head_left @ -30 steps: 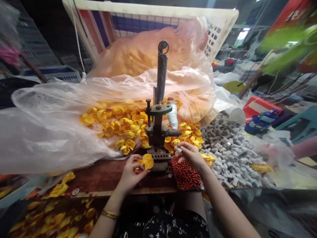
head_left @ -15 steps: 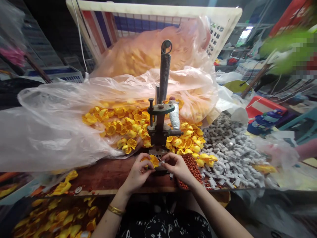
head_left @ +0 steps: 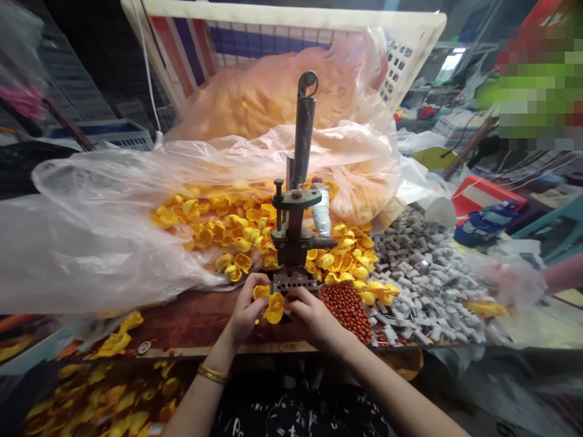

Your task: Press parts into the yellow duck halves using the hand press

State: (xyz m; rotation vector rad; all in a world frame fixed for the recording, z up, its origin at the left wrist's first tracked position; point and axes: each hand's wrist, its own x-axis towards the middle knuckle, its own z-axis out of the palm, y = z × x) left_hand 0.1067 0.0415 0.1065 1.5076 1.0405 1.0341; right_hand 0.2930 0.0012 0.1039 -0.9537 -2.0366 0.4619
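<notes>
A hollow yellow plastic shell piece (head_left: 275,309), opened into two cupped parts, is in my left hand (head_left: 242,317), with thumb and fingers closed on it. My right hand (head_left: 315,319) is beside the shell's right edge, its fingers curled together; whatever they hold is hidden. Just behind both hands stands a hand press (head_left: 291,243) with a coil spring and a metal base with a row of holes. Reddish-brown beads (head_left: 347,311) lie in a patch right of my right hand.
Loose yellow shells (head_left: 232,233) surround the press, spilling from a clear plastic bag (head_left: 113,224). Small grey blocks with metal pins (head_left: 419,279) are heaped at the right. A white crate (head_left: 282,12) stands behind. More shells (head_left: 113,400) lie below the table edge at left.
My hands have shifted slightly left and toward me with the shell, uncovering the press base and more beads. The shell has turned and shows more of its hollow inside.
</notes>
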